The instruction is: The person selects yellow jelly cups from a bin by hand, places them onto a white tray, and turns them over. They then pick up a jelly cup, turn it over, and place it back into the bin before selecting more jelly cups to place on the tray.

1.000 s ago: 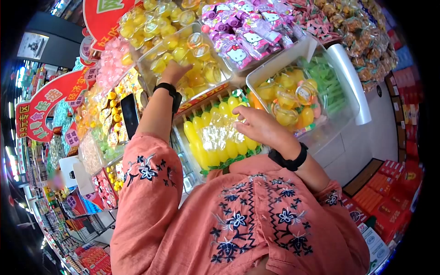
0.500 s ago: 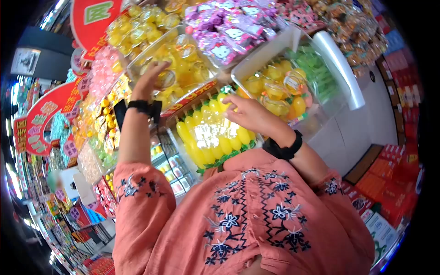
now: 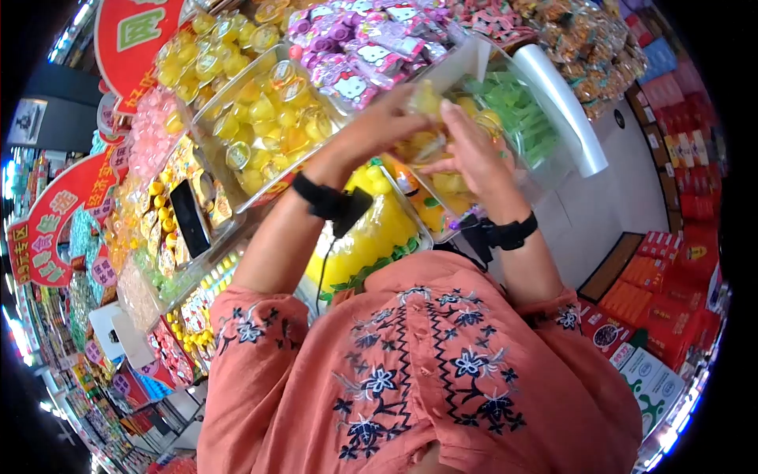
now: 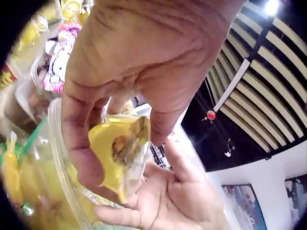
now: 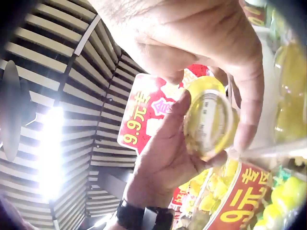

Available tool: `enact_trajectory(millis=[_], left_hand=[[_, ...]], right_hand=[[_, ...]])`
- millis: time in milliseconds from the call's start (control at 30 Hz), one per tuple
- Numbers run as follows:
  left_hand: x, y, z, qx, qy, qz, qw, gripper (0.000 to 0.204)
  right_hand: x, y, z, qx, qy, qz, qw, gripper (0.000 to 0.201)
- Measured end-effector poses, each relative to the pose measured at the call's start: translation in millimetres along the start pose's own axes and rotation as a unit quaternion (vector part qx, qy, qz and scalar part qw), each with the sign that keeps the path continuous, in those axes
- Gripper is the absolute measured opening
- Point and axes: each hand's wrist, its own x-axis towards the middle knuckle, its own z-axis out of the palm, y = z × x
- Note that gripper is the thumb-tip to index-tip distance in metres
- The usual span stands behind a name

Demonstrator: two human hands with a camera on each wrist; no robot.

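A yellow jelly cup [image 3: 426, 99] is pinched between the thumb and fingers of the left hand [image 3: 371, 130], which reaches across above the right-hand tub. The left wrist view shows the cup [image 4: 115, 151] tilted beneath the left palm [image 4: 144, 62]. Facing it, the right hand [image 3: 478, 158] has its fingers spread. In the right wrist view the right hand's fingers [image 5: 247, 110] bend around the labelled cup [image 5: 208, 120]; whether they touch it cannot be told. Below the hands lie more jelly cups and green packets [image 3: 517, 110] in the clear tub.
A tub of yellow cups [image 3: 272, 126] stands left, with pink and purple packets [image 3: 347, 59] behind. Yellow packaged sweets [image 3: 355, 241] lie nearer the body. A phone [image 3: 189, 220] rests on the left side, and a plastic roll [image 3: 560, 110] edges the right tub.
The left hand has left the yellow-cup tub and moved right, now holding a jelly cup beside the right hand. The right hand has shifted up and right, over the right tub.
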Motion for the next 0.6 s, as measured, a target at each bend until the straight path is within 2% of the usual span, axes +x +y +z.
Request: enact_trajectory(millis=[67, 167, 267, 300, 333, 433, 467, 500, 533, 600], left_hand=[[-6, 10, 15, -0.032, -0.007, 0.020, 0.999, 0.082], [8, -21, 14, -0.010, 0.055, 0.092, 0.994, 0.079], [-18, -2, -14, -0.025, 0.039, 0.034, 0.998, 0.065], [-32, 7, -23, -0.034, 0.075, 0.034, 0.996, 0.057], [-36, 4, -44, -0.031, 0.075, 0.040, 0.996, 0.053], [-46, -15, -113, 0.063, 0.197, 0.055, 0.977, 0.048], [-49, -25, -130, 0.062, 0.249, 0.054, 0.965, 0.054], [-46, -40, -153, 0.115, 0.285, 0.026, 0.951, 0.058], [-41, -58, -177, 0.166, 0.320, -0.001, 0.933, 0.063], [-25, -114, -222, 0.372, 0.350, 0.047, 0.859, 0.068]], right_hand=[[2, 0, -11, -0.045, 0.057, 0.035, 0.997, 0.058], [14, 9, -37, -0.053, 0.039, 0.063, 0.996, 0.062], [8, -2, -30, -0.088, 0.045, 0.068, 0.993, 0.063], [9, -1, -30, -0.117, 0.049, 0.066, 0.990, 0.063], [12, -1, -30, -0.147, 0.052, 0.064, 0.986, 0.063], [17, 0, -31, -0.208, 0.064, 0.055, 0.975, 0.061], [18, 0, -30, -0.224, 0.068, 0.052, 0.971, 0.060], [19, 1, -30, -0.239, 0.075, 0.032, 0.968, 0.060], [19, 1, -30, -0.254, 0.082, 0.012, 0.964, 0.061], [18, -1, -27, -0.272, 0.092, -0.021, 0.958, 0.059]])
